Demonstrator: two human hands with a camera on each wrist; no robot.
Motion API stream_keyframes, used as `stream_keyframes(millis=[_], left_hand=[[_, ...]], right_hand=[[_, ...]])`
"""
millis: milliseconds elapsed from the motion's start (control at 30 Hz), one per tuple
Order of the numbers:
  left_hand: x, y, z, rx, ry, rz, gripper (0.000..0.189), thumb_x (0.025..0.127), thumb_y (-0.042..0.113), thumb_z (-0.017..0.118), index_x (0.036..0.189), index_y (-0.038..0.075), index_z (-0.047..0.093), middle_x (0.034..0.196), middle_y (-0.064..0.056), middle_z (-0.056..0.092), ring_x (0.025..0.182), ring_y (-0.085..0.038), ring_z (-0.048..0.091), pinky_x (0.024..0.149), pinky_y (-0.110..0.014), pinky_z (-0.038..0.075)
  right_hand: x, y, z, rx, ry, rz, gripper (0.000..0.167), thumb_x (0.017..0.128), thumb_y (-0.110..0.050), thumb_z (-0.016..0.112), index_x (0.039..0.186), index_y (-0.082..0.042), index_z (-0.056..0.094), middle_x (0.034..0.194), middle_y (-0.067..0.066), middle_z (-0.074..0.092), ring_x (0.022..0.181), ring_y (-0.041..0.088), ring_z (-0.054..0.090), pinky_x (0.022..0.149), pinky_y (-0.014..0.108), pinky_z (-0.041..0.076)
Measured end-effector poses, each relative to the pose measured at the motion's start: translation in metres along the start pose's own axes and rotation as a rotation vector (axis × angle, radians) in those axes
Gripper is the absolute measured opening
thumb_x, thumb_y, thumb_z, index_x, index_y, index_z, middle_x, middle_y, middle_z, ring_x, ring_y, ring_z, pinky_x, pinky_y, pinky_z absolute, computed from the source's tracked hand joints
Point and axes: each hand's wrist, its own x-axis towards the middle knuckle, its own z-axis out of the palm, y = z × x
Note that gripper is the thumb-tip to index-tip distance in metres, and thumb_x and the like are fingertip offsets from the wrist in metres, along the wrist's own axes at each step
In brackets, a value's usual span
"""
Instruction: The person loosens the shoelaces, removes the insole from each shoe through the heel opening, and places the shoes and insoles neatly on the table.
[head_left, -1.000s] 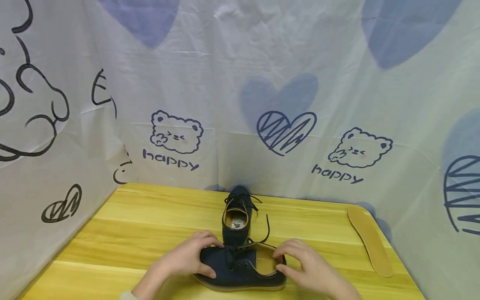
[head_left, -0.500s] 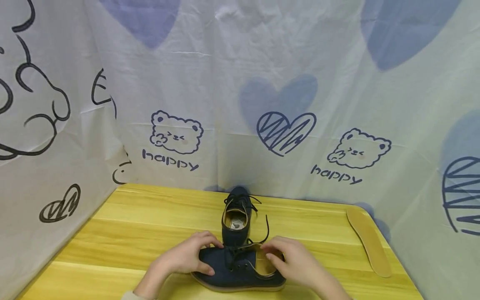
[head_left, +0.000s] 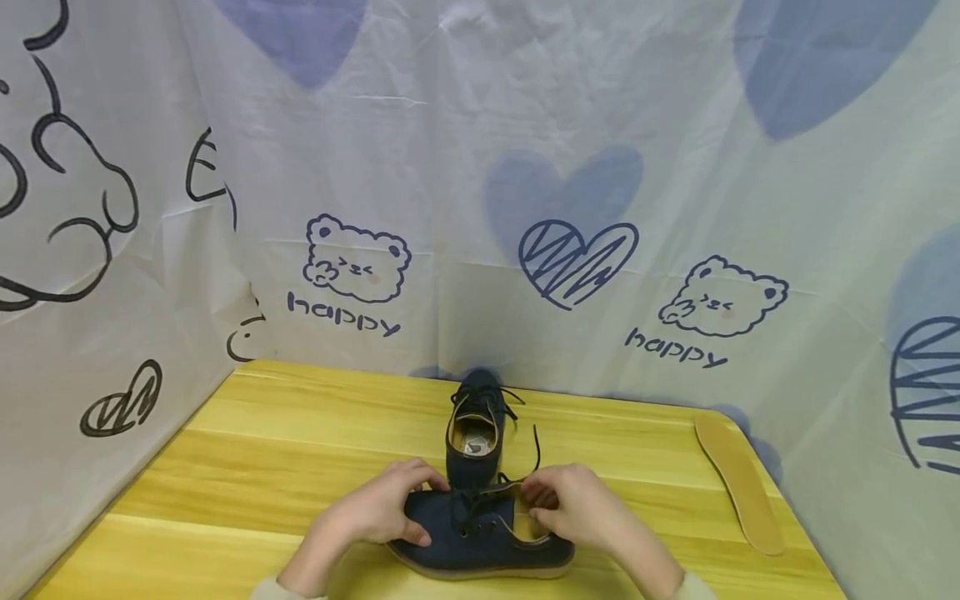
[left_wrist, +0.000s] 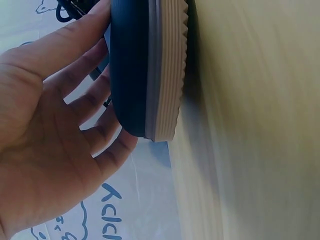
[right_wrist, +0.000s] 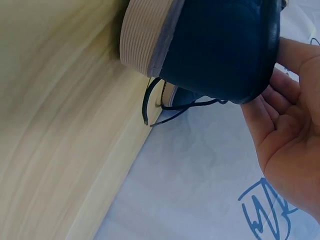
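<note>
A dark navy lace-up shoe [head_left: 442, 533] lies sideways to me near the table's front, sole down, toe to the left. My left hand [head_left: 386, 508] holds its toe, thumb on the near side and fingers along the far side; the left wrist view shows the fingers around the toe cap [left_wrist: 129, 70]. My right hand [head_left: 573, 504] is at the shoe's opening, fingers bent loosely inside, near the far collar. In the right wrist view that hand is behind the heel [right_wrist: 220, 50]; its fingertips are partly hidden. Inside the opening, a tan lining or insole [head_left: 522, 527] shows.
A second navy shoe [head_left: 471, 475] stands just behind, toe toward the back wall. A loose lace [head_left: 537, 450] sticks up beside it. A tan insole [head_left: 738, 483] lies at the table's right edge. Printed white cloth [head_left: 465, 192] hangs behind the wooden table [head_left: 300, 433].
My right hand has moved from the heel rim leftward over the shoe's opening, toward the far collar. The left hand stays on the toe, and the shoe has hardly moved.
</note>
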Motion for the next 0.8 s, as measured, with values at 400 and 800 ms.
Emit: stream_keyframes(millis=[400, 800], left_hand=[[0.001, 0.003, 0.000, 0.028, 0.013, -0.006, 0.058, 0.071, 0.012, 0.095, 0.122, 0.019, 0.068, 0.121, 0.000, 0.060, 0.106, -0.026, 0.051, 0.092, -0.051, 0.048], [0.003, 0.000, 0.003, 0.029, 0.006, -0.024, 0.059, 0.071, 0.013, 0.096, 0.123, 0.019, 0.068, 0.122, 0.002, 0.060, 0.105, -0.024, 0.050, 0.091, -0.049, 0.047]], right_hand=[[0.016, 0.001, 0.002, -0.037, -0.136, 0.082, 0.022, 0.080, -0.013, 0.087, 0.100, -0.010, 0.077, 0.089, -0.004, 0.075, 0.075, 0.001, 0.066, 0.070, 0.023, 0.056], [0.020, 0.002, 0.006, -0.062, -0.141, 0.089, 0.016, 0.078, -0.011, 0.087, 0.089, -0.015, 0.075, 0.075, -0.017, 0.067, 0.068, -0.003, 0.061, 0.070, 0.023, 0.054]])
